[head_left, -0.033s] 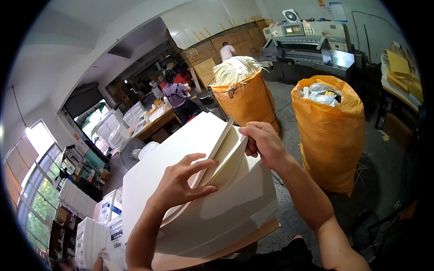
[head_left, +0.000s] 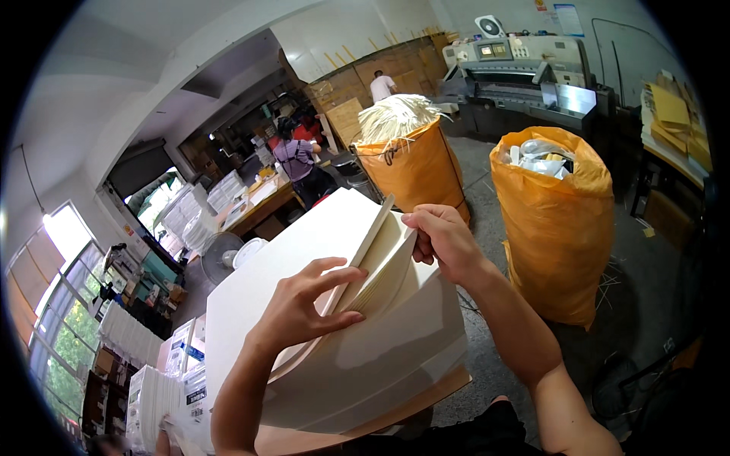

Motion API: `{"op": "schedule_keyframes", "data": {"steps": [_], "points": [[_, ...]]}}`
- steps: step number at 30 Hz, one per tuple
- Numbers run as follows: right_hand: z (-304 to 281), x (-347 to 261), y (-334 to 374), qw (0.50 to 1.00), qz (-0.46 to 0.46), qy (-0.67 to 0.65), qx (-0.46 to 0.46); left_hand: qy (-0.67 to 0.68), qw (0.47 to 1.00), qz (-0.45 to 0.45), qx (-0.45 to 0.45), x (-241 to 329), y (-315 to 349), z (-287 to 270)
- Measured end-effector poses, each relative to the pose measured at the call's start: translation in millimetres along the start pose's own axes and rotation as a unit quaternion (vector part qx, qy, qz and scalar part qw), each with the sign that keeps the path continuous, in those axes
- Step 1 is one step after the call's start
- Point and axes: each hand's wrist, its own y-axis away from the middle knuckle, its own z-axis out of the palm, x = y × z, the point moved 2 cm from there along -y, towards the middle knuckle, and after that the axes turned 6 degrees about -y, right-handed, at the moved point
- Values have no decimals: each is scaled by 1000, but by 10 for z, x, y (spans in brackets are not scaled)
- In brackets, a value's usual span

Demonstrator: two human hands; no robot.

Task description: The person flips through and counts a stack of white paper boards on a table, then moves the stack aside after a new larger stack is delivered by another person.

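A tall stack of large white paper sheets (head_left: 296,235) stands right in front of me. Along its right side a bunch of sheets is lifted and curled back, with its edges fanned out. The corner of these fanned sheets (head_left: 397,235) is pinched between the thumb and fingers of my right hand (head_left: 449,242). My left hand (head_left: 304,302) is open, thumb and forefinger spread apart; their tips rest against the curled sheets' edges. Below, the stack's side hangs in wavy layers over a brown board (head_left: 449,382).
Two orange sacks stand beyond: one with paper strips (head_left: 414,171), one with plastic scraps (head_left: 559,228). A large cutting machine (head_left: 525,76) is at the back wall. Wrapped stacks (head_left: 152,403) and a fan (head_left: 220,258) are left. Two people (head_left: 296,159) work farther off.
My hands and the paper stay in place. At the lower left edge, clear plastic beside another person's hand has shifted slightly.
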Motion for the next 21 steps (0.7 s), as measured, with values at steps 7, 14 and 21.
{"op": "schedule_keyframes", "data": {"steps": [7,14,21], "points": [[57,-144,36,994,0,107,-15,-13,999,-4,-52,-23,15,-82],[94,-22,-4,963,-100,250,26,-51,998,-11,-30,115,-5,-41],[-3,6,6,999,31,-23,6,-43,999,-2,2,200,0,-38]]}}
